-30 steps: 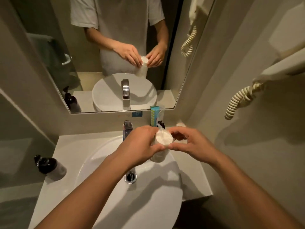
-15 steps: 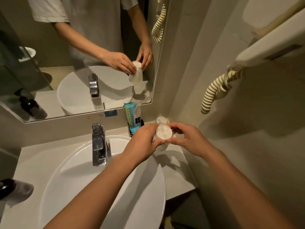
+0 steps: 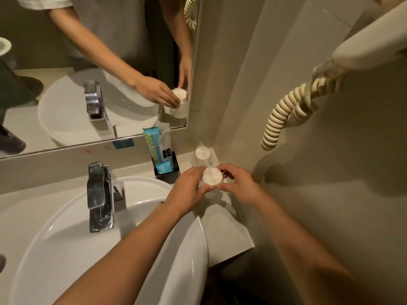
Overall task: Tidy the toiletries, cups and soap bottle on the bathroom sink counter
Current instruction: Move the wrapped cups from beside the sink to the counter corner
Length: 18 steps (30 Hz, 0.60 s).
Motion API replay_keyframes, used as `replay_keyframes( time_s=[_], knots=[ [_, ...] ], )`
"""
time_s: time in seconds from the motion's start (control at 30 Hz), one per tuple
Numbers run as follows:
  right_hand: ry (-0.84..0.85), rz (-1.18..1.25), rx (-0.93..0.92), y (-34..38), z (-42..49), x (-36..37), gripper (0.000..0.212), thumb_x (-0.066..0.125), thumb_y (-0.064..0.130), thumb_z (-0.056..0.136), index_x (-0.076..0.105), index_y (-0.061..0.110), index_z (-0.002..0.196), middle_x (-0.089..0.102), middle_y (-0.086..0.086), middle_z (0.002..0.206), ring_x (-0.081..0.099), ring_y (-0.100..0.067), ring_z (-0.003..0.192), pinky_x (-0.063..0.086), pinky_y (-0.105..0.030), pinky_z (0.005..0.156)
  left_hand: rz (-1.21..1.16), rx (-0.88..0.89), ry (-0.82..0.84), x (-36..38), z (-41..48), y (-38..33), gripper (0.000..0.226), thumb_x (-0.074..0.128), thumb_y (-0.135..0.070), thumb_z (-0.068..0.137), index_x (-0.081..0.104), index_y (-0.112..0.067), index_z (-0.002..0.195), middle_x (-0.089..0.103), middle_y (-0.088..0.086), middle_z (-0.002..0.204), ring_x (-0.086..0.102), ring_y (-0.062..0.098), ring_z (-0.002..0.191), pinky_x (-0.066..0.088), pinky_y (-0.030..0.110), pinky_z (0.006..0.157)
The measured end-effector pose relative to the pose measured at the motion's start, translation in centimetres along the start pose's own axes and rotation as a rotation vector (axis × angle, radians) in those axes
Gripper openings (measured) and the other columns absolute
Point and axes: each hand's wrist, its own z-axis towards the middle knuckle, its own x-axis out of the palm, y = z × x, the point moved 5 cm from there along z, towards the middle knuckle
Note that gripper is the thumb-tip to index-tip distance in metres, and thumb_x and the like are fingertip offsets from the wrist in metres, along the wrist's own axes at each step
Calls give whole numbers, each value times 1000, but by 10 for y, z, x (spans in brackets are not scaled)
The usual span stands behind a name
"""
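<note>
Both hands — left hand, right hand — pinch the cup at its rim. Likely light, thin-walled — hold gently by the sides.

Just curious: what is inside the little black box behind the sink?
The black box holds a tall blue dotted packet, a clear packet with a dark label and a light blue packet. Its walls hide their lower ends and anything beneath.
</note>
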Motion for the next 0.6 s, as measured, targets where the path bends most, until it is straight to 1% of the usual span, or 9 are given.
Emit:
replay_keyframes(
  time_s=[0.1,0.17,0.3,0.47,0.6],
  knots=[
    [-6,3,24,-12,12,9,50,85,13,77,68,20,124,69,8,102,62,-9,94,46,-22,85,-6,-7,7,7,7,9,51,79,-30,85,61,-16,130,68,5,120,61,21,109,50,39,94],
    [-11,9,40,-18,18,15,50,85,12,77,68,20,123,69,9,101,63,-9,94,45,-21,85,-10,-15,11,11,10,17,50,79,-31,84,62,-17,128,69,4,119,62,21,107,51,39,92],
    [-11,22,61,-31,23,24,49,85,15,77,67,25,122,71,7,106,65,-13,101,53,-30,91,-13,-40,48,22,15,31,50,79,-32,83,61,-20,128,68,2,119,62,19,106,52,40,93],
    [-12,41,105,-44,25,30,44,83,14,79,68,28,118,72,9,106,66,-13,102,52,-30,91,-5,-72,86,36,20,40,52,80,-32,83,61,-19,130,67,3,121,61,18,106,50,35,93],
    [-20,75,138,-51,26,34,43,81,16,82,67,29,121,72,9,109,66,-12,105,53,-31,94,-5,-81,83,43,23,45,53,80,-31,84,60,-18,131,67,3,123,61,19,109,48,31,93]
  ],
)
